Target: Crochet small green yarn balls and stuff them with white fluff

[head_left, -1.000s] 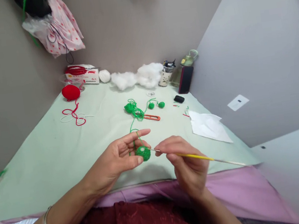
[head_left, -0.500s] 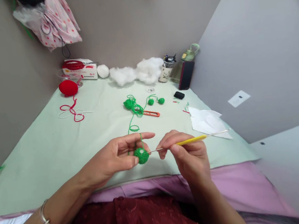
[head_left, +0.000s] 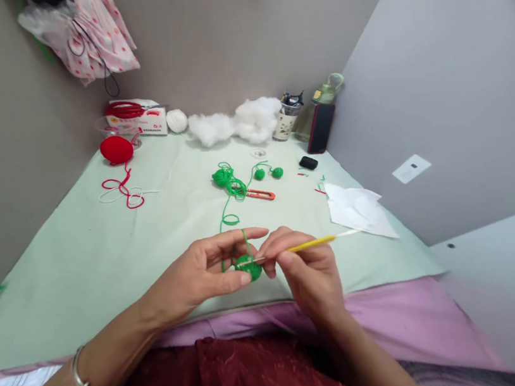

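My left hand [head_left: 217, 266] pinches a small green crocheted ball [head_left: 250, 271] between thumb and fingers, above the table's near edge. Green yarn [head_left: 247, 243] runs from the ball over my outstretched index finger. Between the fingertips of my right hand [head_left: 304, 269] is a crochet hook with a yellow handle [head_left: 312, 244]; its metal tip lies at the top of the ball. Whether the tip is inside a stitch I cannot tell. Farther back lies a tangled green yarn ball [head_left: 223, 177], its strand leading towards my left hand.
Two small green crocheted balls [head_left: 277, 173] and an orange cutter [head_left: 261, 194] lie mid-table. Behind them are white stuffing [head_left: 257, 121], red yarn [head_left: 116, 149], a pen cup [head_left: 284, 120] and a phone [head_left: 321, 128]. White paper [head_left: 358, 207] lies at the right.
My right hand has moved left, bringing the hook's tip over the top of the crocheted ball. The ball has shifted slightly right in my left hand.
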Motion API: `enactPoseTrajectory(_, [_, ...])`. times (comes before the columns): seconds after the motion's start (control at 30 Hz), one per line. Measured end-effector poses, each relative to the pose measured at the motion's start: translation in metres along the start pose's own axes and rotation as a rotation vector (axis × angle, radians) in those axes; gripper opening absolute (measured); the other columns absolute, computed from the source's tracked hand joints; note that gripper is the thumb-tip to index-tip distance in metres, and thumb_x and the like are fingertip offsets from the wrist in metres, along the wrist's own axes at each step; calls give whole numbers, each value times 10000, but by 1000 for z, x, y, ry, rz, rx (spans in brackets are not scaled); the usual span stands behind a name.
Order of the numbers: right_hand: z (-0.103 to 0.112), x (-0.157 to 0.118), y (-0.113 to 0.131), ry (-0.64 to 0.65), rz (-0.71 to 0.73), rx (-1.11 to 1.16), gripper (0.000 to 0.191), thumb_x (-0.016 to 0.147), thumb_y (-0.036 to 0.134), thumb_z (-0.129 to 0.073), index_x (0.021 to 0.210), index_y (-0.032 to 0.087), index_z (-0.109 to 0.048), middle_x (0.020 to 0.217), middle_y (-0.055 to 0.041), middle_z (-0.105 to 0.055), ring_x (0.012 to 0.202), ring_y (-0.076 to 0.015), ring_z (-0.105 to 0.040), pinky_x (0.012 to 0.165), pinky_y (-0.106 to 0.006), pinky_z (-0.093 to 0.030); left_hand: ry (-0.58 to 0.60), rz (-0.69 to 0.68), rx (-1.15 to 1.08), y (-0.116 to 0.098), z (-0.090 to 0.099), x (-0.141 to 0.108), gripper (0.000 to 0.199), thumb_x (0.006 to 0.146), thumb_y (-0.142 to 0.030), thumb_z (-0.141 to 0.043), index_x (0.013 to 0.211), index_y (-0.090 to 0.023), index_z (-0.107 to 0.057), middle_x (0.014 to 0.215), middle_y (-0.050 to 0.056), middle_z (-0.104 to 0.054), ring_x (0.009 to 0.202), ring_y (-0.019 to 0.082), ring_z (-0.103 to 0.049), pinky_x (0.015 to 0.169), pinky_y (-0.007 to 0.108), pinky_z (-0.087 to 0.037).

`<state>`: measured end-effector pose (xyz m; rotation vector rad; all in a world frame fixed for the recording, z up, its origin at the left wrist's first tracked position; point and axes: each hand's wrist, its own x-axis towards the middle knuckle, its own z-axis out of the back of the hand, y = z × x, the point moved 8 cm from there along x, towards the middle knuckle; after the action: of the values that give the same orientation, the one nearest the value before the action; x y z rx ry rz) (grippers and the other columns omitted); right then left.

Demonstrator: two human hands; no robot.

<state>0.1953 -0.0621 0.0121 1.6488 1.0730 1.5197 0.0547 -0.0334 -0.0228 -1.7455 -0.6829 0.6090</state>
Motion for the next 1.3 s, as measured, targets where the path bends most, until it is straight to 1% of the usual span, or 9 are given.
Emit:
enactPoseTrajectory(0.1, [-6, -2, 12, -9, 148, -220, 159, 959, 204, -661, 998, 271, -799, 938, -50, -773, 861, -194, -696, 749, -352, -573, -42, -14, -39, 3, -2, 0, 555, 815, -257, -812, 1352, -301, -678, 1188, 50, -711, 1178, 237, -615, 1012, 375, -487])
enactPoseTrajectory(0.2, [-9, -2, 15, 21, 184, -246, 196, 970, 175, -641, 1030, 277, -796, 979, -51, -788, 953, -212, -706, 854, -392, -566, -105, -25, 23, 2, 1, -1, 565, 784, -241, -840, 1326, -305, -692, 1134, 28, -700, 1144, 217, -610, 981, 344, -495])
enactPoseTrajectory(0.33, [-2, 1, -3, 7, 13, -1, 142, 981, 244, -647, 981, 267, -787, 938, -35, -779, 777, -156, -668, 711, -310, -545, -176, -52, 131, -5, 6, -2, 526, 770, -216, -845, 1273, -293, -713, 969, -8, -665, 1052, 181, -610, 973, 319, -475])
enactPoseTrajectory(0.43, [0, 2, -16, 6, -112, 164, 157, 1001, 283, -620, 963, 249, -768, 933, -38, -776, 697, -127, -642, 641, -275, -525, -210, -62, 176, -11, 8, -2, 510, 752, -205, -849, 1242, -276, -724, 918, -19, -630, 977, 164, -604, 941, 309, -480])
enactPoseTrajectory(0.73, [-2, 1, -8, 102, -114, 139, 180, 1029, 265, -565, 986, 231, -736, 940, -47, -774, 751, -143, -672, 692, -299, -559, -216, -77, 247, -13, 7, -1, 520, 735, -228, -851, 1239, -270, -734, 942, -7, -615, 966, 172, -606, 958, 332, -480])
enactPoseTrajectory(1.0, [-5, 0, 8, 163, 12, -152, 186, 1026, 205, -551, 1023, 232, -735, 957, -40, -745, 782, -149, -677, 748, -329, -570, -243, -95, 289, -14, 10, -1, 515, 724, -224, -846, 1226, -275, -743, 916, -10, -594, 926, 170, -600, 943, 343, -485])
enactPoseTrajectory(1.1, [-8, -1, 17, 200, 96, -273, 195, 1025, 167, -536, 1058, 235, -716, 967, -43, -748, 857, -165, -698, 800, -345, -577, -245, -98, 302, -15, 10, 0, 508, 717, -214, -848, 1212, -268, -747, 910, -13, -588, 926, 169, -601, 937, 337, -483])
enactPoseTrajectory(1.2, [-14, -4, 26, 250, 238, -448, 210, 1009, 107, -522, 1088, 216, -683, 987, -64, -752, 937, -187, -713, 827, -362, -592, -256, -100, 313, -13, 10, 0, 515, 730, -216, -841, 1232, -265, -735, 890, -17, -580, 899, 167, -598, 908, 330, -488])
enactPoseTrajectory(1.3, [-26, -12, 33, 258, 458, -746, 211, 975, 67, -546, 1107, 178, -669, 1021, -104, -753, 927, -193, -705, 775, -331, -600, -308, -157, 319, -12, 10, -3, 450, 788, -261, -816, 1231, -265, -737, 878, -14, -579, 879, 160, -589, 905, 319, -485])
